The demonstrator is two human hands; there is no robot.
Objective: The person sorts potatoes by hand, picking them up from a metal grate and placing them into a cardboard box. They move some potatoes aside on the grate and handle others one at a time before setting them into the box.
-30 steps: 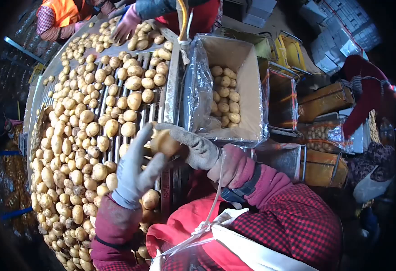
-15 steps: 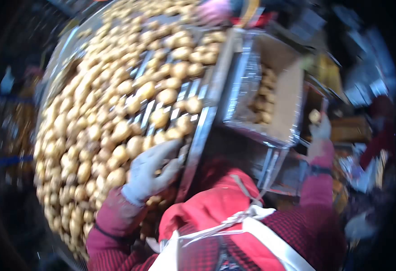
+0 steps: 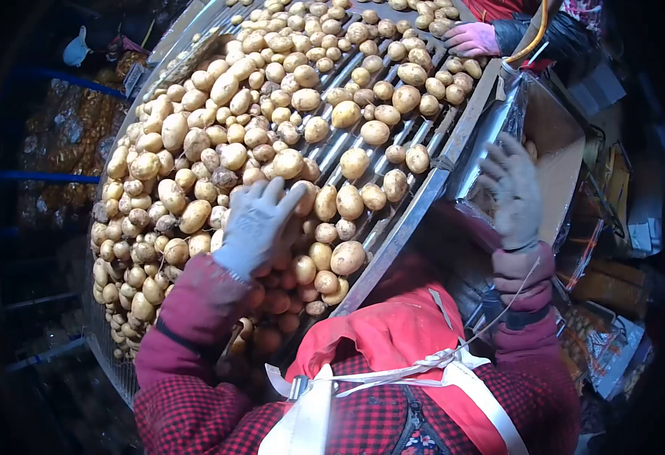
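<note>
A dim room surrounds the work, with blue bars (image 3: 51, 177) crossing its left side and boxes (image 3: 613, 284) crowding the right. The slatted table (image 3: 397, 239) fills the middle; potatoes (image 3: 174, 132) cover it, dense toward its left edge, sparser over the slats near its metal right edge. Just beyond that right edge stands a plastic-lined cardboard box (image 3: 564, 182). A co-worker's pink-gloved hand (image 3: 470, 39) lies by the right edge, toward the far end. The person's right hand (image 3: 516, 199), grey-gloved and blurred, is at the box, fingers spread and released. The left hand (image 3: 256, 227) lies on the potatoes toward the table's near end, fingers parted; whether it grasps one underneath, I cannot tell.
</note>
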